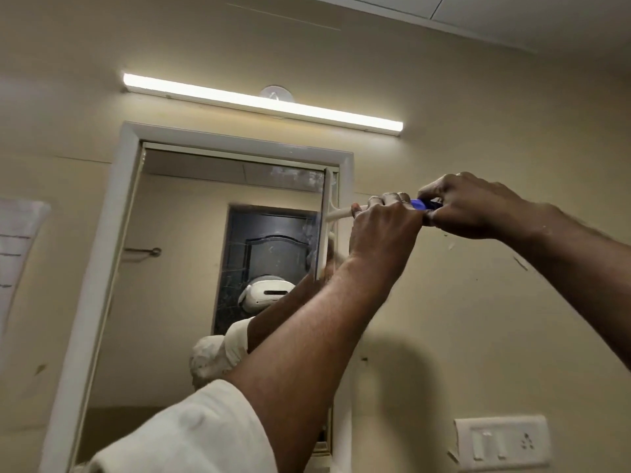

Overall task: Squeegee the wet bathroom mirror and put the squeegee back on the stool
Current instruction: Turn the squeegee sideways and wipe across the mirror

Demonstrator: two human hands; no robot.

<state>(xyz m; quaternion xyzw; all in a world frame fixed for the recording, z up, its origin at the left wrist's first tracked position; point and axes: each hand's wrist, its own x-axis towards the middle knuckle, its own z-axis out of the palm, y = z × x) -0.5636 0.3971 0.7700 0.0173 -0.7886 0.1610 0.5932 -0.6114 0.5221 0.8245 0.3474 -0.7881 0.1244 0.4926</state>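
Observation:
The white-framed mirror (170, 268) hangs on the beige wall. A squeegee (324, 230) with a white blade and stem and a blue handle end stands with its blade vertical against the glass near the mirror's upper right edge. My left hand (382, 230) grips the white stem of the squeegee. Just to its right, my right hand (474, 206) holds the blue end of the handle. Wet smears show on the glass beside the blade. The stool is out of view.
A lit tube light (263, 102) runs above the mirror. A white switch plate (502, 442) sits on the wall at lower right. A paper sheet (17, 247) hangs at far left. The mirror reflects a dark door and a towel bar.

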